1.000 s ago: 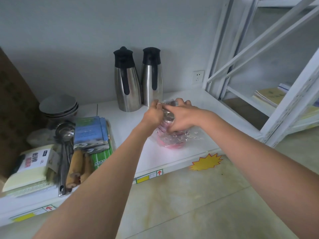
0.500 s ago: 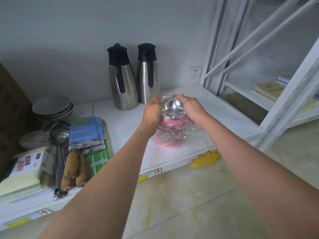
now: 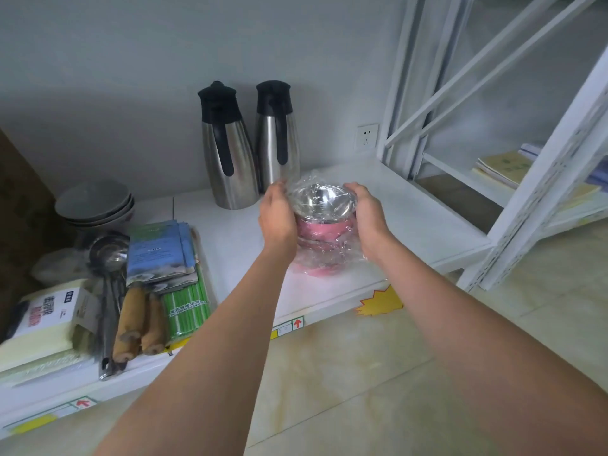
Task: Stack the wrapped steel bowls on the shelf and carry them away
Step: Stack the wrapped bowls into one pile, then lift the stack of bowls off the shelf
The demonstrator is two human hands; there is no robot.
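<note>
I have my left hand [image 3: 278,218] pressed flat against the left side of the stack of wrapped steel bowls [image 3: 324,225], fingers curled round the crinkled clear film, and my right hand [image 3: 368,215] cupped against the right side in the same way, so the stack is clamped between both palms. The top bowl shows its shiny steel inside through the wrap, with pink bowls nested under it. The bottom of the stack sits low over the white shelf [image 3: 411,218], near its front edge; I cannot tell whether it touches the board. Just behind my left hand stand 2 steel jugs [image 3: 250,149] with black tops and handles, side by side against the grey wall. Further left lie blue booklets [image 3: 161,251] on a green packet [image 3: 187,307], wooden handles [image 3: 138,324], a steel ladle [image 3: 108,258] and 3 stacked grey bowls [image 3: 93,202]. A yellow starburst sticker [image 3: 378,302] marks the shelf's front lip below my right forearm.
</note>
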